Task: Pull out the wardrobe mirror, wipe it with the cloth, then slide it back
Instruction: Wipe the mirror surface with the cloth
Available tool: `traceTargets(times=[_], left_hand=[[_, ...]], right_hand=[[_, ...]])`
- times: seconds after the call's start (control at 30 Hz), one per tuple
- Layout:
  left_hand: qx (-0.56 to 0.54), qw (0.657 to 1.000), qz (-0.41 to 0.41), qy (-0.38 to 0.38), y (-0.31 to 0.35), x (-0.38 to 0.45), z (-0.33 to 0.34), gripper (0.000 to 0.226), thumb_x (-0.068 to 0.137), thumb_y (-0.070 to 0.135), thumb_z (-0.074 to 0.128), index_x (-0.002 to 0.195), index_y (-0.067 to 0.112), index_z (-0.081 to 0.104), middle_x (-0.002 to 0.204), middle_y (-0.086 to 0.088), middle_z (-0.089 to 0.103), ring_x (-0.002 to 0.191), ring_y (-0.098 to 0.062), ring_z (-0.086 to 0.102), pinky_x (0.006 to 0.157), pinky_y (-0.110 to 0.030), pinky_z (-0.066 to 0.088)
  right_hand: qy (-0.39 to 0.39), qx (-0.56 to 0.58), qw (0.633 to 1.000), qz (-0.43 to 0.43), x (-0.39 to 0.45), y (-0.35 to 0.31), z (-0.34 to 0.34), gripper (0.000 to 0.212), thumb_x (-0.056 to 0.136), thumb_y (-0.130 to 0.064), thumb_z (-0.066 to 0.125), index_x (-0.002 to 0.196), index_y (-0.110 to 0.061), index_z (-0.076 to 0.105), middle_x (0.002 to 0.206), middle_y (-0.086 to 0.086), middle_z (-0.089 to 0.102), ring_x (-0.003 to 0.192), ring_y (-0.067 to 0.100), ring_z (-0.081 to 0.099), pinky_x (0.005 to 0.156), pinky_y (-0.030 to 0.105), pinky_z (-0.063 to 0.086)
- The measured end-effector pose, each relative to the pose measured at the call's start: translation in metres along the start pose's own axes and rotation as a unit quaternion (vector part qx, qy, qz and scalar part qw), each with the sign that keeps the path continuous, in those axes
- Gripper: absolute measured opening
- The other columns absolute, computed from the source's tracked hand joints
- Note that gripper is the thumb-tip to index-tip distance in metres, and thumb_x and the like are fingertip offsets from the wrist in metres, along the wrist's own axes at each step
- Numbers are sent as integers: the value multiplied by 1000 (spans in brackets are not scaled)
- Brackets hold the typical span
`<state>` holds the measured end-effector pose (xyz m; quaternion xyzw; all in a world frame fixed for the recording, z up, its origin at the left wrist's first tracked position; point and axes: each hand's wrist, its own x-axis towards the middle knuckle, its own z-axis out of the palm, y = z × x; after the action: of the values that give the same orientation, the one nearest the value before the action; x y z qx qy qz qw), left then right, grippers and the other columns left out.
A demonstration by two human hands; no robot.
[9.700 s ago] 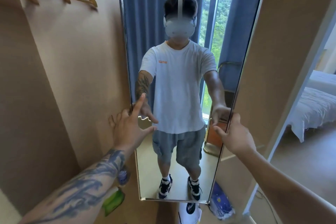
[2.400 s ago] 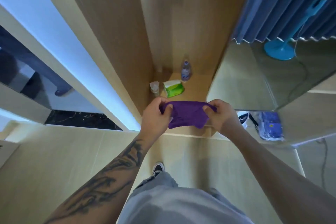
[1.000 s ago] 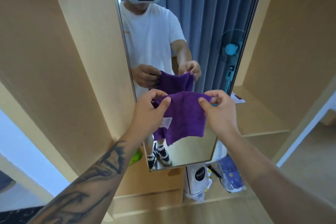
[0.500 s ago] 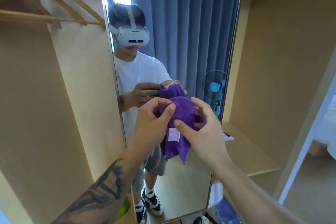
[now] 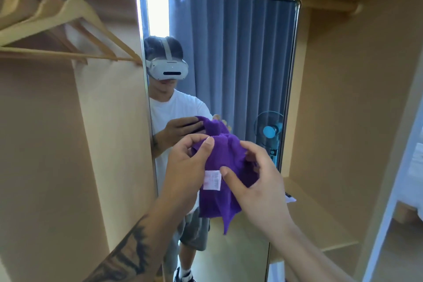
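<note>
The mirror point(image 5: 240, 64) stands pulled out and upright, its long axis vertical, directly beyond both hands. The cloth point(image 5: 225, 167) hangs bunched in front of the mirror's lower half, not yet on the glass as far as can be seen. The left hand point(image 5: 186, 167) pinches the cloth's upper left edge; the right hand point(image 5: 256, 181) curls its grip round the right side. Both are about equally near the mirror, so either could likely press the cloth forward onto it.

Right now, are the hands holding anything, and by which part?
Both hold the purple cloth: the left hand pinches its upper left edge, the right hand grips its bunched right side.
</note>
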<state>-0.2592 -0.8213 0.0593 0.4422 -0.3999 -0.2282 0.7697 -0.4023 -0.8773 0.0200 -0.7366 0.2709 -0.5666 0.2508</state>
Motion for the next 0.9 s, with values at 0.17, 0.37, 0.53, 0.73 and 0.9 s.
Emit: traceTargets(times=[0.17, 0.37, 0.53, 0.73, 0.9], left_hand=[[37, 999, 29, 28, 9, 7, -4, 4, 99, 17, 73, 98, 17, 76, 98, 1, 79, 94, -14, 72, 85, -33, 60], [98, 991, 94, 17, 31, 19, -1, 6, 100, 17, 72, 101, 13, 76, 97, 15, 76, 91, 4, 68, 82, -18, 56], [99, 990, 105, -5, 39, 21, -1, 6, 101, 14, 70, 97, 15, 74, 87, 32, 71, 91, 2, 67, 87, -27, 59], [171, 967, 187, -22, 40, 16, -12, 8, 100, 2, 68, 94, 2, 73, 79, 35, 71, 82, 13, 67, 74, -5, 48], [237, 954, 182, -36, 37, 22, -25, 11, 102, 16, 66, 92, 16, 72, 85, 19, 71, 89, 5, 65, 84, -12, 46]], right_hand=[[20, -105, 994, 33, 2, -11, 5, 67, 82, -61, 73, 143, -39, 53, 144, -2, 37, 140, 17, 38, 118, 44, 40], [86, -264, 960, -30, -11, -27, 20, 65, 86, -58, 76, 145, -38, 58, 163, 18, 19, 153, 41, 20, 120, 62, 23], [118, -296, 948, -18, -18, -37, 28, 58, 80, -71, 66, 128, -39, 66, 148, 15, 30, 138, 38, 32, 109, 65, 33], [-1, -282, 959, 4, -9, -45, 29, 25, 93, -61, 63, 101, -38, 69, 118, -7, 47, 119, 26, 45, 105, 44, 24], [-133, -324, 936, -22, -1, -58, 28, 49, 94, -72, 31, 85, -32, 58, 88, -11, 45, 96, 18, 36, 88, 36, 23]])
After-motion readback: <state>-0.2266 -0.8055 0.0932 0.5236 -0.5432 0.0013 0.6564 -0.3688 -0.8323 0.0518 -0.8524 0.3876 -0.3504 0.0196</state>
